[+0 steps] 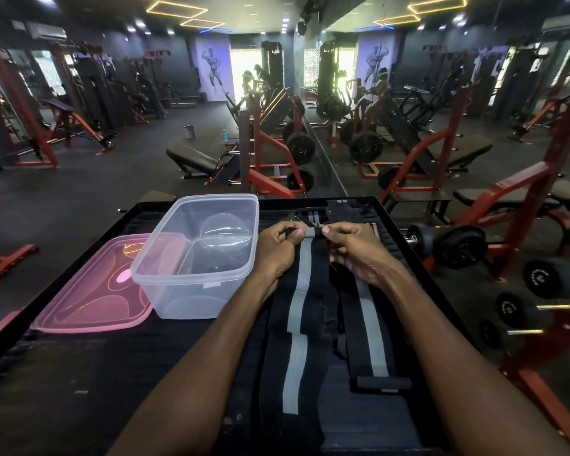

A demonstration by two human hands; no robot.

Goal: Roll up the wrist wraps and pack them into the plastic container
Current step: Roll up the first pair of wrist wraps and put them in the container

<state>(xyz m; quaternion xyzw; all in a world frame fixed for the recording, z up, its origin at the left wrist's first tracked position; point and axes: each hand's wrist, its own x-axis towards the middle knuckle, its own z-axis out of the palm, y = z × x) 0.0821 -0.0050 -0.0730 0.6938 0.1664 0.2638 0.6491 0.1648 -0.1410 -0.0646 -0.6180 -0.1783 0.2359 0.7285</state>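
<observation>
I see the left hand (274, 247) and right hand (356, 250) both pinched shut on the far end of a black wrist wrap (298, 301) with a grey stripe, its first turn rolled tight between the fingertips. The rest of it lies flat toward me on the black table (79, 366). A second wrap (371, 327) lies just right of it. The clear plastic container (195, 255) stands just left of the held wrap, and the pink lid (93, 291) lies beyond that.

We look from one head-worn wide-angle camera, facing forward and down, close over the black table (79, 373), with the gym floor (96, 179) stretching beyond.
</observation>
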